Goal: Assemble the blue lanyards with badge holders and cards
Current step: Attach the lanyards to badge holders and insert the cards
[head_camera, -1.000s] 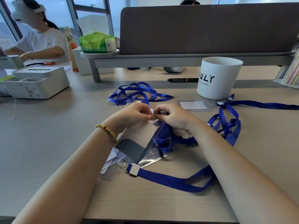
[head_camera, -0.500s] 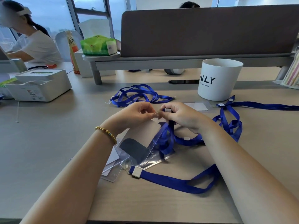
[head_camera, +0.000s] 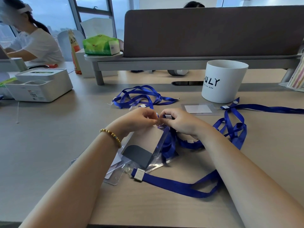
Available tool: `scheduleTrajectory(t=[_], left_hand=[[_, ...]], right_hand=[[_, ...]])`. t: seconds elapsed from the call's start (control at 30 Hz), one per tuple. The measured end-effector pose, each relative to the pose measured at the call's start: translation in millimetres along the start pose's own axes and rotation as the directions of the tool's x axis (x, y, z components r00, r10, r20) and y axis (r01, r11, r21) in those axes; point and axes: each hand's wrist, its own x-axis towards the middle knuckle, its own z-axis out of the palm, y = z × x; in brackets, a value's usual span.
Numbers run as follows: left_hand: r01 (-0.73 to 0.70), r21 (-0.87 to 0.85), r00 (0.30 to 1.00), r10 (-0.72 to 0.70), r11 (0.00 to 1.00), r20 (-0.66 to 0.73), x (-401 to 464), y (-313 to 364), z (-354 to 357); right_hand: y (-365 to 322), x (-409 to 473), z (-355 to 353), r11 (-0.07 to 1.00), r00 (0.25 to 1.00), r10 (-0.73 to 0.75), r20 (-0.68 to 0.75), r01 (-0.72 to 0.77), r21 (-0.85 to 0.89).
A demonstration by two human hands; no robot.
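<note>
Head: hands point(head_camera: 179, 122) pinch satiny lanyard point(head_camera: 171, 142).

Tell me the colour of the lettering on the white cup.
Black, on the white cup; the head view shows it clearly.

Both forearms reached forward from the lower corners and converged at the middle. The left hand point(head_camera: 138, 118) had its fingers curled, thumb and forefinger tips pinched together. The right hand point(head_camera: 178, 121) faced it, knuckles up, fingers curled in a tight grip. The fingertips of the two hands met. A beaded bracelet point(head_camera: 111, 134) circled the left wrist.
</note>
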Motion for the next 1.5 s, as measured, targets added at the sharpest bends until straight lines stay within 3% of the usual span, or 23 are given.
scheduleTrajectory(t=[0.13, 0.2, 0.33, 0.4, 0.47, 0.57, 0.67, 0.8, 1.03, 1.2, 1.23, 1.3, 1.4, 1.5], left_hand=[[-0.015, -0.075, 0.987, 0.003, 0.997, -0.159, 0.3, 3.9, -2.3], [0.037, -0.134, 0.973, -0.067, 0.99, -0.221, 0.4, -0.7, -7.3], [0.132, -0.092, 0.973, -0.147, 0.987, -0.177, -3.2, -7.9, -10.0], [0.105, -0.179, 0.956, -0.149, 0.978, -0.254, -2.9, -3.1, -8.8], [0.089, -0.23, 0.915, -0.17, 0.969, -0.365, 1.6, 3.5, -11.1], [0.052, -0.273, 0.88, -0.173, 0.961, -0.443, 9.9, 15.7, -18.6], [-0.022, -0.357, 0.857, -0.167, 0.934, -0.488, 15.4, 36.4, -25.3], [-0.113, -0.528, 0.843, -0.2, 0.842, -0.5, 16.4, 70.9, -31.8], [-0.24, -0.743, 0.868, -0.205, 0.625, -0.453, 35.3, 98.2, -46.8], [-0.269, -0.799, 0.906, -0.141, 0.538, -0.4, 60.1, 110.8, -33.5], [-0.247, -0.788, 0.912, -0.139, 0.563, -0.385, 64.8, 113.7, -28.5], [-0.189, -0.669, 0.913, -0.122, 0.719, -0.389, 76.6, 117.0, -15.0], [-0.151, -0.312, 0.911, 0.009, 0.938, -0.412, 100.5, 112.5, 10.1], [-0.061, 0.015, 0.946, 0.063, 0.998, -0.317, 129.7, 96.3, 28.2]], right_hand=[[-4.1, 1.6, -2.1, 0.999, 0.989, -0.041, -0.144, 0.044, 0.017], [-2.7, 3.9, -4.0, 0.997, 0.971, -0.011, -0.237, 0.028, 0.067], [-0.9, 3.4, -6.7, 0.98, 0.965, 0.082, -0.248, -0.032, 0.199], [-4.6, 2.7, -9.4, 0.903, 0.96, 0.147, -0.239, -0.032, 0.428], [-10.1, 1.2, -16.5, 0.743, 0.961, 0.201, -0.19, -0.023, 0.669], [-12.8, -2.9, -31.0, 0.672, 0.959, 0.246, -0.141, -0.064, 0.738], [-13.6, -11.0, -45.4, 0.778, 0.947, 0.242, -0.213, -0.058, 0.625], [-17.4, -22.4, -76.8, 0.98, 0.845, 0.158, -0.511, -0.073, 0.183], [-9.1, -52.0, -154.4, 0.985, 0.599, -0.061, -0.799, -0.096, -0.147], [29.5, -87.5, -207.4, 0.972, 0.486, 0.014, -0.874, -0.213, -0.102], [39.8, -95.3, -215.9, 0.967, 0.483, 0.024, -0.875, -0.234, -0.102], [63.5, -108.3, -232.6, 0.937, 0.49, 0.039, -0.871, -0.321, -0.138], [98.9, -119.3, -252.3, 0.824, 0.472, 0.093, -0.877, -0.53, -0.198], [132.2, -127.9, -268.7, 0.631, 0.487, 0.144, -0.861, -0.716, -0.299]])
